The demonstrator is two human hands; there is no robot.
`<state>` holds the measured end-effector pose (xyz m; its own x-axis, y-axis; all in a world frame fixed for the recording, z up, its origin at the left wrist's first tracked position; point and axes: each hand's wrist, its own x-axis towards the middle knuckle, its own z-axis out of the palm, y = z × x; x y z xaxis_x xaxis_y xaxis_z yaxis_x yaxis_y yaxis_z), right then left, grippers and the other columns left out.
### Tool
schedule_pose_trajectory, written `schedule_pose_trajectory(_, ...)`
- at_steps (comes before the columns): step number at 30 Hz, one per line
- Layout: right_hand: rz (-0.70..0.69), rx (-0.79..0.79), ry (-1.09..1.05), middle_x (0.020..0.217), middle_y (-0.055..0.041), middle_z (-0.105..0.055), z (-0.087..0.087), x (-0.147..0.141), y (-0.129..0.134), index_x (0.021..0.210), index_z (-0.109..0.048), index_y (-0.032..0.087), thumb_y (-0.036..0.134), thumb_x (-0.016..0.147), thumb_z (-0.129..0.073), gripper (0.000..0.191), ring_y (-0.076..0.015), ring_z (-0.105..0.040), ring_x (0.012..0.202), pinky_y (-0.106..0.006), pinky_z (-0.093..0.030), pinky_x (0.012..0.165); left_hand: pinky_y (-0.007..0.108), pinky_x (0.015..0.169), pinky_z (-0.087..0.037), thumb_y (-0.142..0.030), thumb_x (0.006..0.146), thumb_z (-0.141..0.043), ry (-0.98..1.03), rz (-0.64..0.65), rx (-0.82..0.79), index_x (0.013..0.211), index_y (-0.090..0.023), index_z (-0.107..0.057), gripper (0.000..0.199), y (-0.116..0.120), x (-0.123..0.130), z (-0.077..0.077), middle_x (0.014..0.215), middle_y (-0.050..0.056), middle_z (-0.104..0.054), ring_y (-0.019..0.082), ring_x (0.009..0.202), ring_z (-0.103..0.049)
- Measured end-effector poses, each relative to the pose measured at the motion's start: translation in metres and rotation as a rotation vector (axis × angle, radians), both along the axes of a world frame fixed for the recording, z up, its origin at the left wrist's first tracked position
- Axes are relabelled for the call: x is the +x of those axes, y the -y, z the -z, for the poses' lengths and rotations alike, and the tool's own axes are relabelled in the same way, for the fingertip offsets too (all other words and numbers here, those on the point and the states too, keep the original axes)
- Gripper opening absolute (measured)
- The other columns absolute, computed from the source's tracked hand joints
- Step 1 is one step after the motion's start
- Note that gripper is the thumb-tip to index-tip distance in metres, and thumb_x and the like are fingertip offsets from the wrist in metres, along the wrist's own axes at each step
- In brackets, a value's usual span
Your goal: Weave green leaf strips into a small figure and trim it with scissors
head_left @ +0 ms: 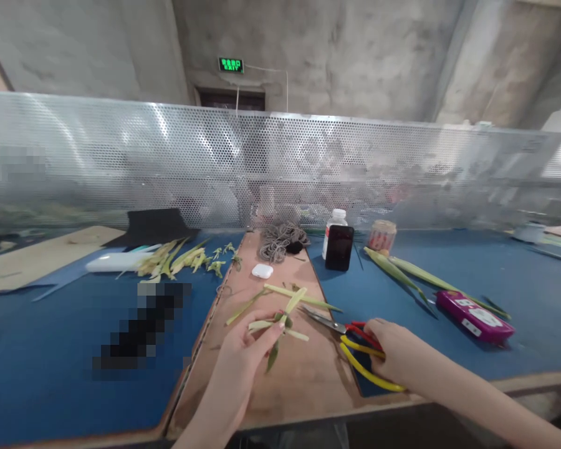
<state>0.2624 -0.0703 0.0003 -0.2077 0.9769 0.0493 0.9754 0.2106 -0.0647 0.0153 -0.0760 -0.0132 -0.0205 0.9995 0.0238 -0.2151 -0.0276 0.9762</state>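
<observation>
My left hand (250, 346) pinches a small bundle of folded pale green leaf strips (294, 302) above the wooden board, its ends sticking out to several sides. My right hand (388, 349) grips a pair of scissors (327, 321) by handles coloured red and yellow. The metal blades point left toward the bundle and are apart from my left hand; they look slightly parted. Loose leaf strips (245, 307) lie on the board just behind the bundle. How my left fingers hold the underside of the bundle is partly hidden.
A white earbud case (262, 271) and grey cord (280, 240) lie farther back. A black phone (340, 248) leans on a white bottle, beside a jar (382, 236). Long leaves (397, 274) and a purple case (474, 317) are right; small woven leaf pieces (194, 259) are left.
</observation>
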Motion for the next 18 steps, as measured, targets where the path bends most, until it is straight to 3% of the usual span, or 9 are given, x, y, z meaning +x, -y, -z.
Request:
schedule_pose_trajectory(4,0.044,-0.152,-0.374,0.064,0.0003,-0.055,-0.011,0.003,0.014,0.076,-0.053,0.017,0.024,0.068,-0.053,0.011,-0.0127,-0.047,0.056,-0.022,-0.033,0.051,0.019,0.065,-0.042,-0.03,0.066,-0.068,0.056,0.004,-0.006,0.088,-0.015,-0.064,0.026,-0.001,-0.004,-0.006,0.079,0.003,-0.067,0.012,0.072,-0.057)
schedule_pose_trajectory(7,-0.004,-0.247,-0.601,0.065,0.0019,-0.048,-0.022,0.002,0.026,0.073,-0.049,0.017,0.044,0.073,-0.053,0.027,-0.011,-0.042,0.058,-0.021,-0.035,0.052,0.021,0.062,-0.043,-0.031,0.067,-0.067,0.083,0.048,-0.038,0.089,-0.015,-0.065,0.028,-0.001,-0.006,-0.008,0.079,0.004,-0.068,0.011,0.064,-0.058)
schedule_pose_trajectory(11,-0.052,-0.259,-0.986,0.066,0.0031,-0.047,-0.028,-0.015,0.034,0.076,-0.047,0.018,0.049,0.069,-0.058,0.033,-0.0104,-0.043,0.06,-0.021,-0.038,0.055,0.022,0.058,-0.043,-0.029,0.062,-0.071,0.113,0.085,-0.049,0.087,-0.014,-0.067,0.029,0.002,0.003,-0.004,0.077,0.007,-0.07,0.013,0.063,-0.059)
schedule_pose_trajectory(14,0.033,-0.159,-1.265,0.07,0.0007,-0.053,-0.024,-0.04,0.033,0.074,-0.046,0.019,0.05,0.06,-0.066,0.04,-0.0124,-0.049,0.066,-0.024,-0.042,0.06,0.023,0.058,-0.046,-0.026,0.057,-0.074,0.18,0.117,-0.067,0.082,-0.013,-0.067,0.029,0.009,0.016,-0.002,0.073,0.007,-0.07,0.014,0.061,-0.06)
schedule_pose_trajectory(18,0.131,-0.146,-1.428,0.067,0.0018,-0.055,-0.018,-0.069,0.03,0.071,-0.046,0.019,0.041,0.048,-0.077,0.044,-0.0125,-0.052,0.063,-0.024,-0.043,0.059,0.023,0.063,-0.048,-0.023,0.056,-0.074,0.178,0.104,-0.05,0.079,-0.014,-0.068,0.026,0.019,0.027,-0.001,0.076,0.006,-0.07,0.016,0.067,-0.062)
